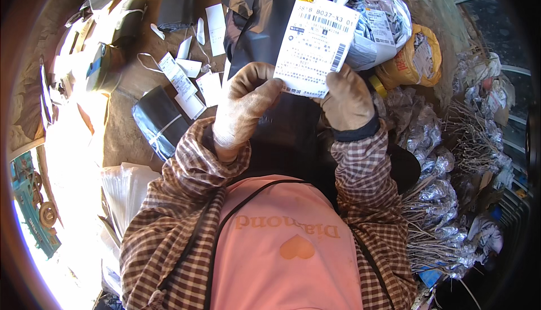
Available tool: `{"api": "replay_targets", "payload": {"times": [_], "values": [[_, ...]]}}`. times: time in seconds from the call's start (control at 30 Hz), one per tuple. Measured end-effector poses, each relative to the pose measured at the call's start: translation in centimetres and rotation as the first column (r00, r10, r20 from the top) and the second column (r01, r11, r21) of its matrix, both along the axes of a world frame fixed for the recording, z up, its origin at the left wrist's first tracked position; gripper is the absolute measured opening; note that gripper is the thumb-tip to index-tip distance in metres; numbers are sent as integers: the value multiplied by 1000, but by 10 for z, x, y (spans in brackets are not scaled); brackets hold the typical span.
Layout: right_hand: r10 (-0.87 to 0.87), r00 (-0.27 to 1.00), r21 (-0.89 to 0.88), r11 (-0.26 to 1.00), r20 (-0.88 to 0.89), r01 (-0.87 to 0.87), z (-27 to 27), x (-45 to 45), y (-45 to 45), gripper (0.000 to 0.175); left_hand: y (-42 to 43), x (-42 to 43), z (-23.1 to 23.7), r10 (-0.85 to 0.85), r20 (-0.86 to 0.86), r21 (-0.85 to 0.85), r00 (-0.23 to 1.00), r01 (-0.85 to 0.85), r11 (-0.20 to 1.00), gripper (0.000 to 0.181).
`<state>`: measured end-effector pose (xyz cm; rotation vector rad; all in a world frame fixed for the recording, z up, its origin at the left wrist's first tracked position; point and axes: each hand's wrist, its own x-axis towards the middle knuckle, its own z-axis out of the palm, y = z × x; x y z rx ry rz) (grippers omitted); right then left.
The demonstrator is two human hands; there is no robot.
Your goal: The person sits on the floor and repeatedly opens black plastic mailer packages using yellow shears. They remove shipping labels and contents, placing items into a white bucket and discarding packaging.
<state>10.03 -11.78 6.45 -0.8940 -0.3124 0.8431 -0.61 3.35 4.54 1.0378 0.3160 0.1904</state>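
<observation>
My left hand (pixel 246 105) and my right hand (pixel 351 99), both in tan work gloves, pinch the lower corners of a white shipping label (pixel 315 48). The label bears printed writing and barcodes and faces up towards me. Beneath it a large black plastic bag (pixel 264 31) stretches away from my lap. To the left of my left hand lie several loose paper labels (pixel 177 75) and a tied bundle of black plastic bags (pixel 162 122). Behind the label, to the right, stands a white sack (pixel 370 56) full of labels.
A yellow bag (pixel 408 65) holding paper lies beyond my right hand. Bundled bare-stemmed seedlings (pixel 435 225) in clear plastic line the right side. More tied black bag bundles (pixel 179 4) sit at the upper left. Clear plastic sleeves (pixel 127 191) are by my left elbow.
</observation>
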Motion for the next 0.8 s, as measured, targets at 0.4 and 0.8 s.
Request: {"api": "replay_targets", "payload": {"times": [0.4,0.8], "values": [[-320,927,-331,869,195,369,2,-23,4,23,-5,-2,3,-60,-52,-30,997,58,998,23],[-309,900,-319,858,308,404,1,-27,5,25,-5,-1,6,-28,-78,-15,997,27,1000,15]]}}
